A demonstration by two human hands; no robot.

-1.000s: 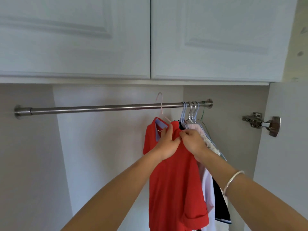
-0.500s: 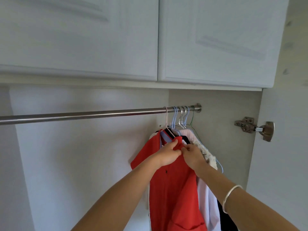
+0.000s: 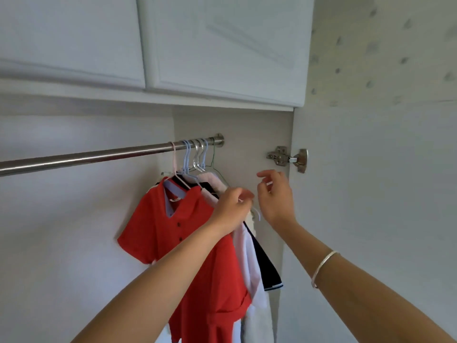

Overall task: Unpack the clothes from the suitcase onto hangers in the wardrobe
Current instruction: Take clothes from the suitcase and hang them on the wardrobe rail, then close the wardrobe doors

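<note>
L hand [image 3: 230, 211] fingers [image 3: 238, 194] curled at the clothes' shoulders, can't tell if pinching; R hand [image 3: 275, 198] fingers [image 3: 267, 174] loose, empty. Red shirt [image 3: 173, 231] hangs on rail [image 3: 86, 158] w/ the others. We reckon this hang's done; next: fetch another garment from suitcase.

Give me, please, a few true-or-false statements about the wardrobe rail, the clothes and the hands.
1. The red shirt hangs from the rail. True.
2. All the hangers are bunched at the rail's left end. False: the hangers crowd its right end.
3. The right hand grips the red shirt. False: the right hand is apart from the clothes and holds nothing.
4. A bracelet sits on the right wrist. True.
</note>
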